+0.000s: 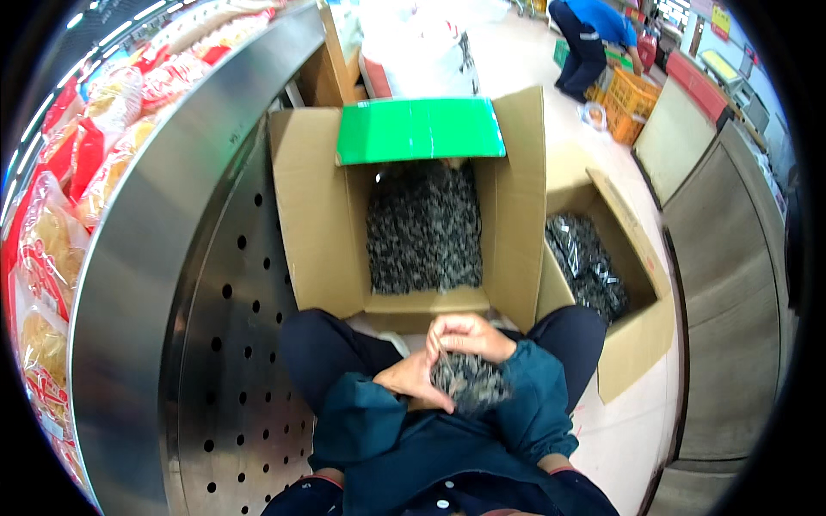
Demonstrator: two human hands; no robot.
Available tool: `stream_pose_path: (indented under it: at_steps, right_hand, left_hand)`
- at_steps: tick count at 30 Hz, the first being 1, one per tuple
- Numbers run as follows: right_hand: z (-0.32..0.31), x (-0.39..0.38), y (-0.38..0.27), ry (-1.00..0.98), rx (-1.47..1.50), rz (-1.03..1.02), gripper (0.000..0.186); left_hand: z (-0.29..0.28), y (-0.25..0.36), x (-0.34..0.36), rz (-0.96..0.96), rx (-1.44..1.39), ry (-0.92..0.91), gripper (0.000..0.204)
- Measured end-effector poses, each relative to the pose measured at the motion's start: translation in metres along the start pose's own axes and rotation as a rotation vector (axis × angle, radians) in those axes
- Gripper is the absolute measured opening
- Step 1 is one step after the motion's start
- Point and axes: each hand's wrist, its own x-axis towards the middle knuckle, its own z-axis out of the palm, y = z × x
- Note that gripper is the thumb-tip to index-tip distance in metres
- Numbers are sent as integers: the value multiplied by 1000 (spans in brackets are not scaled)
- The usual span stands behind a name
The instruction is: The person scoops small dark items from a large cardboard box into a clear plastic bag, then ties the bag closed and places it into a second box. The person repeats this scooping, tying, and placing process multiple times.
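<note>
In front of my lap is a clear plastic bag of dried black fungus (469,383), filled with dark curled pieces. Its gathered neck points up and to the left. My left hand (415,378) is closed around the neck side, with the thumb along the bag. Over the top of that neck, my right hand (471,335) pinches with bent fingers. Just beyond my knees stands an open cardboard box (323,215) holding a heap of loose dried black fungus (424,228). A green panel (422,131) covers its far flap.
At my right is a smaller cardboard box (641,335) with shiny filled bags (588,262). A metal shelf (129,284) with packaged goods runs along my left. A white sack (417,56) stands behind the large box. Farther right, a person in blue (594,26) bends over orange crates (632,95).
</note>
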Motion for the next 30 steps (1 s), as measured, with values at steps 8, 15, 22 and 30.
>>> stream_pose_path:
  at_steps: [8,15,22,30]
  right_hand:
    - [4,-20,2,771,-160,-59,29]
    - [20,-38,17,783,-314,-213,31]
    - [26,-26,15,908,-507,-288,22]
    - [31,-24,24,1168,-380,-353,16]
  left_hand:
    - [20,-10,-1,63,-365,579,93]
    - [16,-32,-3,2,-279,772,88]
    - [22,-32,-2,30,-214,788,84]
    - [22,-9,-6,54,-280,723,67]
